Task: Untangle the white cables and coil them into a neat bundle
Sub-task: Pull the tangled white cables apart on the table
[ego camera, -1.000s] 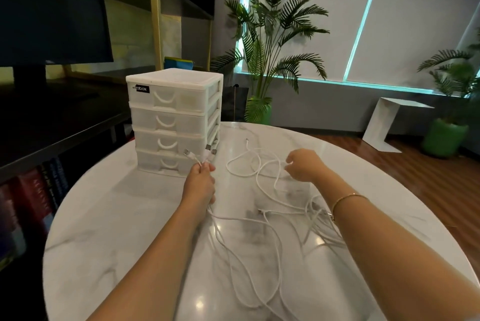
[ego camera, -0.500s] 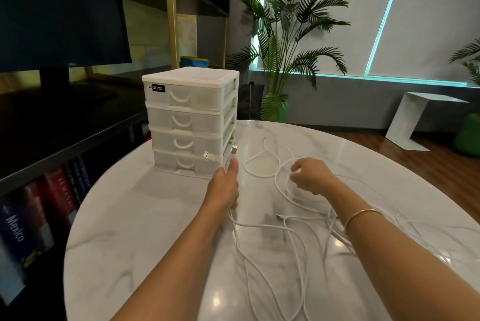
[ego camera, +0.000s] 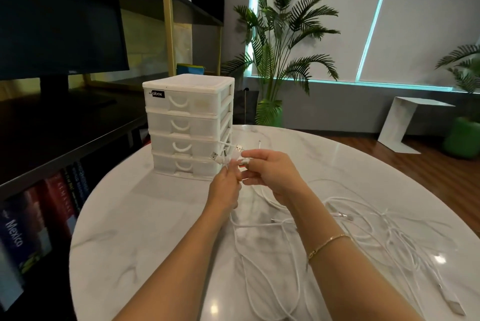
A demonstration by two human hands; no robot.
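Several white cables [ego camera: 368,230] lie in loose tangled loops across the round marble table [ego camera: 145,248], mostly on its right half. My left hand [ego camera: 224,192] grips a bunch of cable ends, whose USB plugs [ego camera: 228,153] stick up above its fingers. My right hand [ego camera: 270,172] has come against the left one and pinches one of those plug ends between thumb and fingers. Both hands are raised a little above the table, in front of the drawer unit. Cable strands hang down from the hands to the tabletop.
A white plastic four-drawer unit [ego camera: 187,123] stands at the table's far left, just behind the hands. A dark shelf with a monitor [ego camera: 59,24] and books [ego camera: 39,219] runs along the left. Potted palms [ego camera: 283,43] and a white side table [ego camera: 407,120] stand beyond.
My right hand let go of the loop on the table and moved left to meet my left hand at the plug ends. Both hands rose slightly.
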